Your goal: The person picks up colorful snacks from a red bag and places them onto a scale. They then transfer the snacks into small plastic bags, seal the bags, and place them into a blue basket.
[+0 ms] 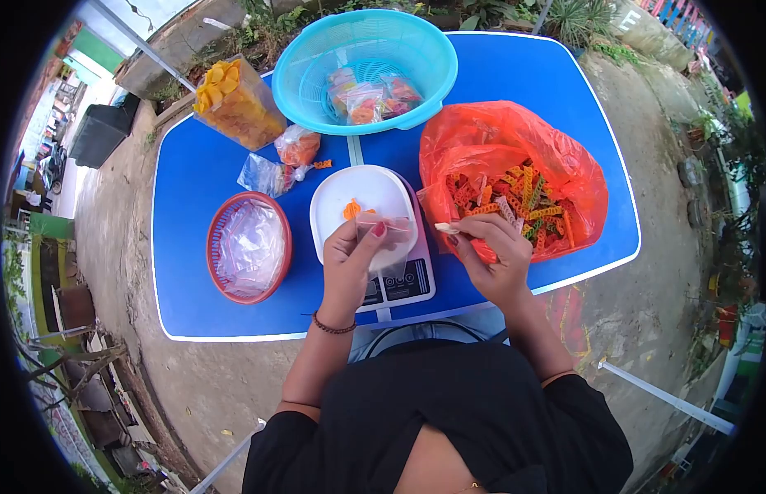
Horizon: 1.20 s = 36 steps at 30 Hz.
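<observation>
My left hand (pixel 347 257) pinches a small clear plastic bag (pixel 394 239) above the kitchen scale (pixel 421 284). Between the fingertips of my right hand (pixel 500 253) is a small pale piece (pixel 445 228), its kind too small to make out. On the scale's white plate (pixel 337 185) lie a few orange crackers (pixel 351 208), just beyond my left fingers. Right beside my right hand stands an open red plastic bag (pixel 514 123) full of colourful ridged crackers (pixel 531 202). My left hand covers part of the scale's display.
A turquoise basin (pixel 305 90) with several filled packets (pixel 366 103) stands at the back. At the left are a red basket (pixel 214 255) of clear bags (pixel 251 247), a container of yellow chips (pixel 243 107) and a bag of orange snacks (pixel 298 146). All sit on a blue table (pixel 181 181).
</observation>
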Each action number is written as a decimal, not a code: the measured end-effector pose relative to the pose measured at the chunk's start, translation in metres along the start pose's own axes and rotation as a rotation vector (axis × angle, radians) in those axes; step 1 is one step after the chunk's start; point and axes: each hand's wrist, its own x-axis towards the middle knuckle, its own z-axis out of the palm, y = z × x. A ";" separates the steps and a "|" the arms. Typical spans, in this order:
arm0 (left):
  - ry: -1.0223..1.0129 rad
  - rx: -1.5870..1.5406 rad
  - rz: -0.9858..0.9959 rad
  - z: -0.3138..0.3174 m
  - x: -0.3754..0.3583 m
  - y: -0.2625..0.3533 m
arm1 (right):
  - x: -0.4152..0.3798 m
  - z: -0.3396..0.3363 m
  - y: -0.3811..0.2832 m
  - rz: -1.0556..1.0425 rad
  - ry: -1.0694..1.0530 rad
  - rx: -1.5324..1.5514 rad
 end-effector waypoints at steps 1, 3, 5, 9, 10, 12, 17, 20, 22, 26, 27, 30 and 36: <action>0.090 -0.104 -0.061 -0.009 -0.002 0.002 | -0.002 0.009 -0.005 0.108 -0.051 0.159; 0.156 -0.113 -0.041 -0.021 -0.010 0.003 | -0.010 0.028 -0.013 0.324 -0.165 0.473; 0.250 -0.065 -0.060 -0.032 -0.019 0.008 | -0.007 0.041 -0.015 0.362 -0.261 0.529; 0.410 0.033 -0.083 -0.041 -0.031 0.012 | 0.003 0.070 -0.014 0.451 -0.235 0.452; 0.437 0.095 -0.092 -0.042 -0.034 0.013 | 0.005 0.074 -0.014 0.414 -0.238 0.386; 0.410 0.152 -0.044 -0.047 -0.038 0.013 | 0.007 0.081 -0.016 0.330 -0.239 0.303; 0.351 0.266 0.150 -0.050 -0.045 0.010 | 0.011 0.080 -0.024 0.156 -0.233 0.223; 0.328 0.438 0.403 -0.047 -0.044 0.003 | 0.017 0.070 -0.031 0.002 -0.202 0.186; 0.280 0.667 0.546 -0.046 -0.044 0.008 | 0.019 0.066 -0.035 -0.105 -0.188 0.172; 0.232 1.024 0.791 -0.038 -0.048 0.018 | 0.021 0.055 -0.045 -0.184 -0.229 0.146; 0.220 1.153 0.871 -0.037 -0.051 0.021 | 0.020 0.053 -0.046 -0.186 -0.250 0.134; 0.219 1.421 1.034 -0.038 -0.061 0.021 | 0.019 0.050 -0.041 -0.225 -0.248 0.139; 0.262 1.433 1.048 -0.033 -0.061 0.016 | 0.020 0.052 -0.038 -0.324 -0.290 0.143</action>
